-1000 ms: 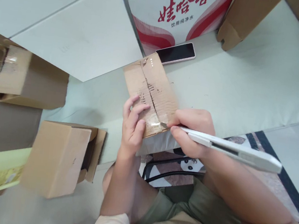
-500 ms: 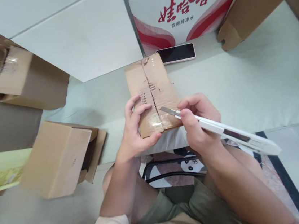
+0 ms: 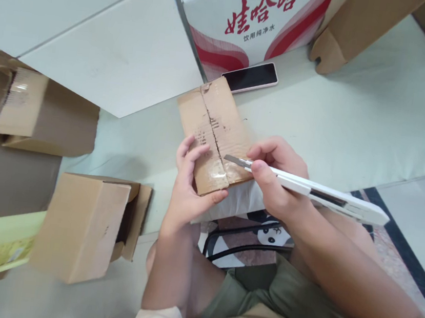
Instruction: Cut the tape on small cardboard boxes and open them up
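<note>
Both grips are closed, left hand (image 3: 187,189) steadying the taped box (image 3: 228,122), right hand (image 3: 277,180) holding the utility knife (image 3: 324,196) over its seam (image 3: 212,123), which wants a shallow, steady draw.

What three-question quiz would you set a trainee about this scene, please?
1. True or false: the right hand holds a knife with its blade slid out, above the top of the box.
2. What lies just beyond the far end of the box? A) a phone B) a pair of scissors C) a cup
3. Fill in the word: the near end of the box is gripped by the ____ hand.

Key: 1 true; 2 A; 3 left.
</note>
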Available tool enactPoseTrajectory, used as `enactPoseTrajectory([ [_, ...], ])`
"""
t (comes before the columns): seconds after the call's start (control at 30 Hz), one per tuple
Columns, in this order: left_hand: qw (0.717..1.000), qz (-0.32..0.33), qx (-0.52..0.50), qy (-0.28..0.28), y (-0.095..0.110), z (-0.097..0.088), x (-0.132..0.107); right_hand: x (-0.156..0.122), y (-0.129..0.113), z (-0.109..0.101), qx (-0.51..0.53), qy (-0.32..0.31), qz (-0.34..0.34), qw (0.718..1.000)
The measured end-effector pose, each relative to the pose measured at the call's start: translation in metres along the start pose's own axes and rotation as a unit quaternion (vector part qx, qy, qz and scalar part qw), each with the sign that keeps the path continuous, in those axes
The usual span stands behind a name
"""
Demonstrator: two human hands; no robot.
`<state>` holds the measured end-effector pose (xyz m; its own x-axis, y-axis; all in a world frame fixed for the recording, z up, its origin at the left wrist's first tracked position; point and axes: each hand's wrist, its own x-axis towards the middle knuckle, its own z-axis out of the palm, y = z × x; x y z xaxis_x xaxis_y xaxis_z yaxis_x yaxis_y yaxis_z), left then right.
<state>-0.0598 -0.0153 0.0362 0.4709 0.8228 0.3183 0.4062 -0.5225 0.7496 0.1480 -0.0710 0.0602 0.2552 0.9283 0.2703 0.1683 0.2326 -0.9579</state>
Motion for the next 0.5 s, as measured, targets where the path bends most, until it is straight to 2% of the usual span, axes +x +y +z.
enactPoseTrajectory([
  [0.27, 0.999, 0.007, -0.042, 0.033, -0.0027, 0.0034, 0.0013, 0.0004, 0.0012, -0.0014, 0.020, 0.003, -0.013, 1.000],
  [0.37, 0.998, 0.001, -0.022, 0.066, -0.0006, 0.0055, 0.0006, 0.0004, 0.0004, -0.0008, 0.015, 0.001, -0.002, 1.000],
  [0.5, 0.996, 0.011, 0.038, 0.078, 0.0010, 0.0044, -0.0016, -0.0002, 0.0003, 0.0001, 0.015, -0.007, 0.009, 1.000],
])
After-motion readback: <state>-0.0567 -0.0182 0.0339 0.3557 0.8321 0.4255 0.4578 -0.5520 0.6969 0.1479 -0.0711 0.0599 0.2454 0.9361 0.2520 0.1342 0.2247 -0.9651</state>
